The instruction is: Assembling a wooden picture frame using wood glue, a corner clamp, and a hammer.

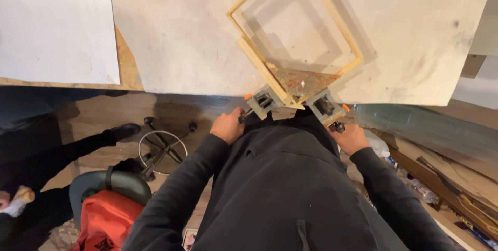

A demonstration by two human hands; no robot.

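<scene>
Nearest to me: my own dark hoodie (290, 189) filling the bottom of the view, both sleeves reaching forward. Left hand (227, 125) is curled closed around the screw handle (248, 112) of the corner clamp (295, 100), just under the table edge. Right hand (354, 138) is wrapped round the other handle (337, 125) on the clamp's right side; fingers closed on it, knuckles toward me.

The corner clamp sits at the front edge of the workbench (181, 49), grey jaws with orange caps, holding one corner of a wooden frame (293, 28). The frame is a pale wood rectangle turned like a diamond, near corner in the clamp, the rest lying flat on the white bench top and running out of the top of the shot.

Progress, as I judge it: frame is assembled into a full rectangle and seated in the clamp; both screws are in hand, so tightening or loosening of this corner is the step underway. Whether the joint is tight, can't tell.

Floor left: stool base (163, 144), red bag (106, 220), another person's dark leg (67, 150). Far left on the bench: white sheet (54, 23).
</scene>
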